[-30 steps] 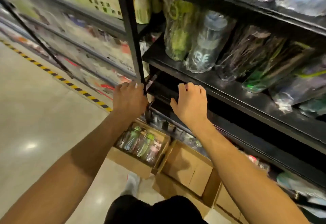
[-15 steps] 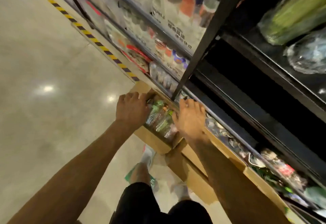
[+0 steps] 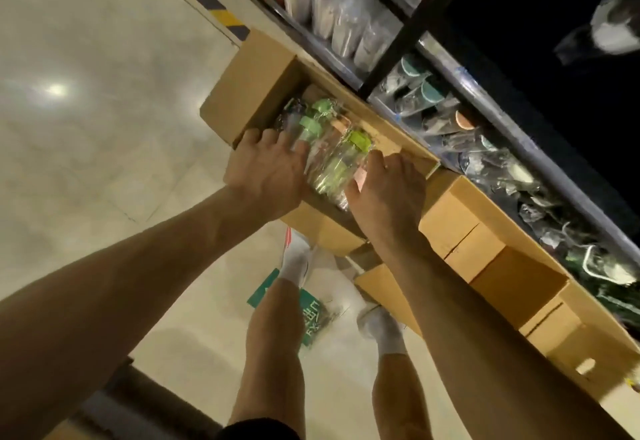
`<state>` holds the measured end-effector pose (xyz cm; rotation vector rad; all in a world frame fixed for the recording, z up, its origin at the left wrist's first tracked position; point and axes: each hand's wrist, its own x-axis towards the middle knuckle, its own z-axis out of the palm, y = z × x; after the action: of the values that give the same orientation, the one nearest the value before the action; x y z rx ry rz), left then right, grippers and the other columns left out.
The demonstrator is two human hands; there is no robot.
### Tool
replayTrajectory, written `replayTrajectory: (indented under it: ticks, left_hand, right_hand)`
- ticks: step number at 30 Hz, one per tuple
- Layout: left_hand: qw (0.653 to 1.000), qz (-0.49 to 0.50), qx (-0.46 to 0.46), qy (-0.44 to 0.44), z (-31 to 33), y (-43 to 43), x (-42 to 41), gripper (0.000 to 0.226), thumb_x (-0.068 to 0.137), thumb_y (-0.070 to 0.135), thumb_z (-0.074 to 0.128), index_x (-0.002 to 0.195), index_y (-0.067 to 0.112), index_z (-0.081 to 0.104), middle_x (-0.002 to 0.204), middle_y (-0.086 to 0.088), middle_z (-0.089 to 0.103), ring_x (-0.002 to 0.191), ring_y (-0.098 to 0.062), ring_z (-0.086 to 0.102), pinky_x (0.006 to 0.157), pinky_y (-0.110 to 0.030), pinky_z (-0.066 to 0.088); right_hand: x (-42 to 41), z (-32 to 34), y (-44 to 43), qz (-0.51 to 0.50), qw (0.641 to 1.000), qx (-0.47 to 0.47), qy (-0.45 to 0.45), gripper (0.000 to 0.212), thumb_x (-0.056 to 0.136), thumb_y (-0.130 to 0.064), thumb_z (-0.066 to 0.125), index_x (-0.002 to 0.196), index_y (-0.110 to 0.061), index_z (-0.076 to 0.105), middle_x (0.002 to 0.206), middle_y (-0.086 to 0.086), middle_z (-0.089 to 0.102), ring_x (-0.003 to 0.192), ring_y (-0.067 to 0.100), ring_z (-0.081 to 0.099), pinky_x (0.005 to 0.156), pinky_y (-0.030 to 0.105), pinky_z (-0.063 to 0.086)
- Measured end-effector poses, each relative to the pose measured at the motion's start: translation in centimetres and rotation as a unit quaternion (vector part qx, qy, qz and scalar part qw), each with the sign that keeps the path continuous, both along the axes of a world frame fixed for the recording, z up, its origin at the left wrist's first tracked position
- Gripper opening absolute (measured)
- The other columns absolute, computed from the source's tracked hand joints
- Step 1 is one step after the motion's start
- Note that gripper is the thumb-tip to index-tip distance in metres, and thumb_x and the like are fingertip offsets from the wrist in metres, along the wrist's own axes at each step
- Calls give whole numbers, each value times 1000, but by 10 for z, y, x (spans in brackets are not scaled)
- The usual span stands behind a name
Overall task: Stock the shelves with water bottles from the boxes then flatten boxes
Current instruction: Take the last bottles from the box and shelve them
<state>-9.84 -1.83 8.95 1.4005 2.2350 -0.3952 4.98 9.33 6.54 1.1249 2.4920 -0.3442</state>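
My left hand (image 3: 266, 165) and right hand (image 3: 384, 190) flank the wrapped bottles (image 3: 325, 162); whether either grips, I cannot tell. Slick, they may slip when lifted.

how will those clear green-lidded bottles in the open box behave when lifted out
The clear plastic-wrapped bottles with green lids look empty, so probably light for their size. Their glossy wrapping may be slippery, which fits the left hand and right hand flanking them. Being round, they would likely roll if laid loose.

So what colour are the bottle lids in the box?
Lids mostly light green; head view.
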Motion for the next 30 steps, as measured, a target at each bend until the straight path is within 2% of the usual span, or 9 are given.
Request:
replayTrajectory:
  ticks: [5, 10, 13, 17, 19, 22, 26, 27, 30]
  left_hand:
    - [998, 15, -56, -23, -98, -1, 9, 53, 96, 50, 58, 137, 20, 47, 120, -13, 58, 105, -32, 57, 92, -44, 45]
    - [994, 46, -96, -32, -174, 0, 13, 60, 96, 51, 57, 144, 19, 40, 132, -15, 56, 116, -33, 57, 99, -46, 46]
    - [995, 49, -82, -39, -217, 4, 13, 64, 97, 52, 57, 147, 17, 39, 137, -17, 53, 121, -34, 54, 102, -48, 45]
    - [992, 99, -75, -37, -278, 15, 4, 92, 93, 68, 57, 157, 13, 22, 148, -22, 44, 133, -40, 48, 109, -54, 44]
    - [985, 153, -63, -49, -304, 20, -6, 109, 85, 72, 65, 160, 12, 14, 152, -23, 38, 136, -41, 44, 110, -55, 43]
    - [971, 222, -54, -69, -333, 31, -18, 126, 79, 73, 73, 162, 9, 4, 153, -22, 36, 138, -41, 41, 112, -55, 40]
    - [953, 284, -42, -95, -368, 40, -20, 121, 78, 82, 65, 158, 5, 15, 150, -23, 38, 138, -41, 40, 114, -53, 38]
    - [951, 289, -39, -101, -375, 40, -19, 123, 79, 82, 65, 158, 3, 15, 152, -24, 36, 140, -41, 38, 116, -53, 37]
    - [936, 331, -23, -117, -392, 42, -12, 125, 78, 77, 71, 159, 2, 13, 156, -24, 31, 145, -41, 32, 120, -54, 32]
  right_hand:
    - [24, -94, -16, -72, 995, -58, -43, 54, 95, -46, 65, 138, -15, 54, 134, 16, 59, 122, 32, 56, 90, 42, 47]
    - [45, -174, -21, -127, 987, -82, -56, 47, 92, -45, 66, 128, -16, 56, 125, 12, 62, 108, 26, 59, 82, 40, 53]
    - [54, -217, -18, -143, 984, -90, -62, 52, 93, -46, 64, 132, -14, 52, 126, 16, 61, 106, 29, 59, 83, 43, 55]
    - [56, -269, -11, -207, 971, -114, -23, 72, 96, -49, 65, 149, -8, 39, 143, 21, 53, 122, 35, 57, 90, 44, 53]
    - [52, -297, -8, -301, 942, -146, 2, 89, 94, -55, 67, 157, -8, 26, 154, 21, 44, 132, 39, 53, 99, 47, 52]
    - [49, -338, -2, -441, 878, -183, 5, 106, 83, -63, 75, 156, -10, 20, 151, 20, 44, 131, 43, 53, 102, 53, 52]
    - [56, -371, 11, -537, 811, -230, 18, 96, 85, -59, 78, 149, -9, 28, 146, 18, 50, 132, 40, 54, 97, 35, 45]
    - [56, -377, 12, -549, 801, -239, 20, 96, 84, -60, 78, 149, -9, 28, 146, 17, 52, 132, 40, 55, 101, 35, 43]
    - [61, -399, 14, -577, 781, -237, 31, 110, 75, -65, 84, 150, -12, 24, 147, 19, 54, 132, 42, 55, 112, 54, 44]
